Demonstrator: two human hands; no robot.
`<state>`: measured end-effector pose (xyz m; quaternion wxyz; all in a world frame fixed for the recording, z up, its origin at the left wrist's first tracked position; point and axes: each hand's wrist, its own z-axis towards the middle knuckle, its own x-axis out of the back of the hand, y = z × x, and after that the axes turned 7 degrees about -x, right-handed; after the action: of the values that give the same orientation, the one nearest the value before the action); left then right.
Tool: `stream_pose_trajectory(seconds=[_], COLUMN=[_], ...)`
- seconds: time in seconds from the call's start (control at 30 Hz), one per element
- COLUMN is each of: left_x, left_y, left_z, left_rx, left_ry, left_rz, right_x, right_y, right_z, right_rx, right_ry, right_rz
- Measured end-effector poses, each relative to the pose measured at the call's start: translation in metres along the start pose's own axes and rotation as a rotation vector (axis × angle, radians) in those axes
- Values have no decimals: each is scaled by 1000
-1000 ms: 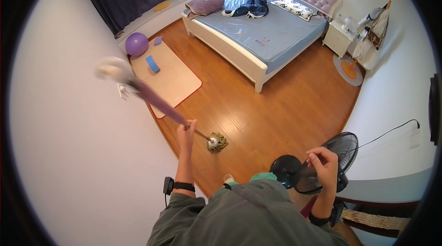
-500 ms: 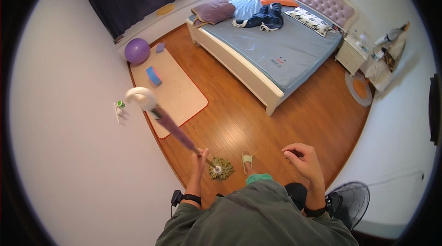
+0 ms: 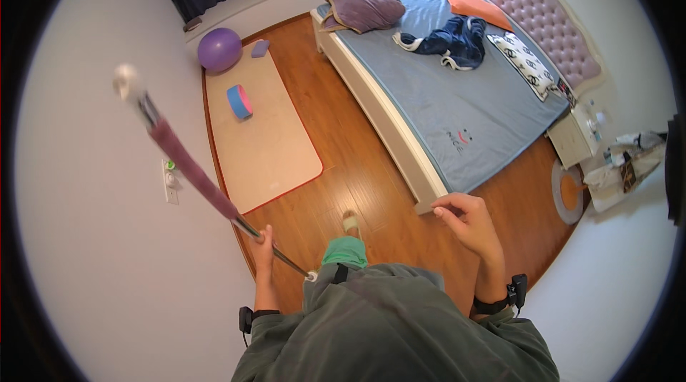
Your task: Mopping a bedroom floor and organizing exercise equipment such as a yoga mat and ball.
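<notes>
A mop (image 3: 194, 167) with a metal pole and a plum sleeve slants from the upper left down towards my body. My left hand (image 3: 263, 245) is closed round the pole below the sleeve. The mop's pale top end is blurred and stands in front of the left wall. At its lower end a white collar shows beside my shirt, while the strands are hidden behind me. Held up in front of the bed's corner, my right hand (image 3: 469, 228) is loosely curled. A gap shows between its thumb and fingers, with nothing in it.
The bed (image 3: 421, 110) with a blue cover stands ahead to the right. On the left, a beige mat (image 3: 275, 150) bears a blue-and-pink ring (image 3: 239, 102) and a lilac block (image 3: 260, 49). A purple ball (image 3: 219, 50) is by the wall. A nightstand (image 3: 572, 139) stands far right.
The view has shifted as my body moved. The mop's top has swung left and up in view, and its strands have gone out of sight. My left hand still grips the pole.
</notes>
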<state>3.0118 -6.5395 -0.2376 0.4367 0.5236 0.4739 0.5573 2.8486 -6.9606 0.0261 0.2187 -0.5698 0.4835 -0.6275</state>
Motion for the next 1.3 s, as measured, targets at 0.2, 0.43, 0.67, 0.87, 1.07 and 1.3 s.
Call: stream_pose_trajectory(seconds=[0.2,0.43,0.67,0.87,1.07,1.3], left_x=[-71,-155,-218,-287,-357,-398], left_y=[87,211,264,276,286,283], left_z=[170,343,524,681,848,1057], left_rx=[-53,-195,-539,-701,-772,-853], left_ry=[36,1,70,127,200,240], left_rz=[-73,-216,-397,-367,-412,-527], right_x=[22,51,48,47,33,-7], right_y=[3,-5,7,-16,-72,-108], right_z=[150,320,519,709,874,1043], right_rx=[-20,-58,-62,-15,92,141], right_ry=[31,102,89,46,-16,55], right_rz=[-72,17,102,33,-58,-105])
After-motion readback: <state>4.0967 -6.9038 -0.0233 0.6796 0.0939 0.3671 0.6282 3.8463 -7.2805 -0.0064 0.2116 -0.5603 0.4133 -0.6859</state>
